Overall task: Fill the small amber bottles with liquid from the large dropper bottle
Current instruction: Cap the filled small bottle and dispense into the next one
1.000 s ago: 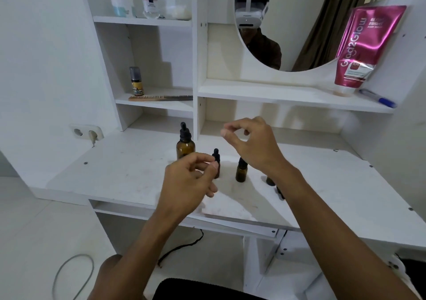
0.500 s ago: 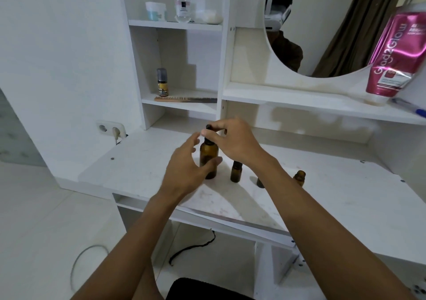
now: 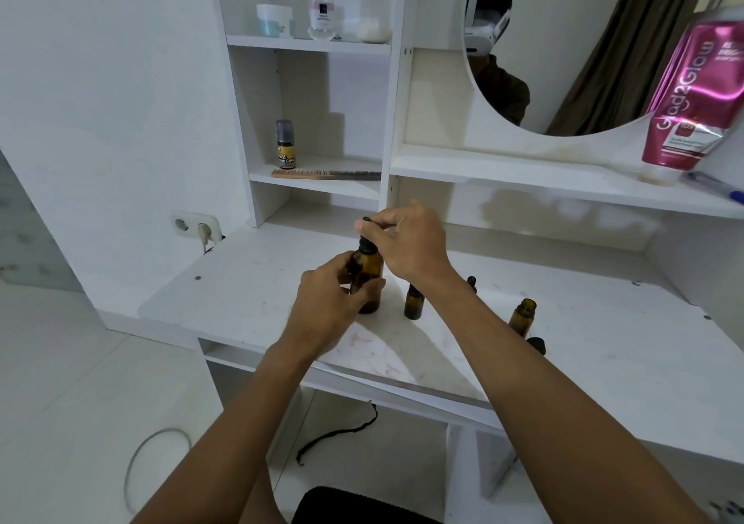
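The large amber dropper bottle (image 3: 368, 278) stands on the white desk (image 3: 249, 290). My left hand (image 3: 328, 302) is wrapped around its body. My right hand (image 3: 406, 242) pinches its black dropper cap (image 3: 367, 244) from above. Just right of it stands a small amber bottle (image 3: 414, 302) with a black neck. Another small amber bottle (image 3: 523, 316), open at the top, stands farther right beside my right forearm. A small black dropper cap (image 3: 472, 282) peeks out behind my right wrist, and another black cap (image 3: 537, 344) lies by the forearm.
White shelves rise behind the desk, holding a brush (image 3: 326, 174), a small yellow-labelled bottle (image 3: 285, 145) and jars on top. A pink tube (image 3: 692, 97) and a pen (image 3: 714, 187) sit on the right shelf under a round mirror (image 3: 583, 40). A wall socket (image 3: 197, 227) is at the left.
Both hands moved from the small bottles to the large dropper bottle; my left hand closed around its body and my right hand took its cap. The view shifted left.
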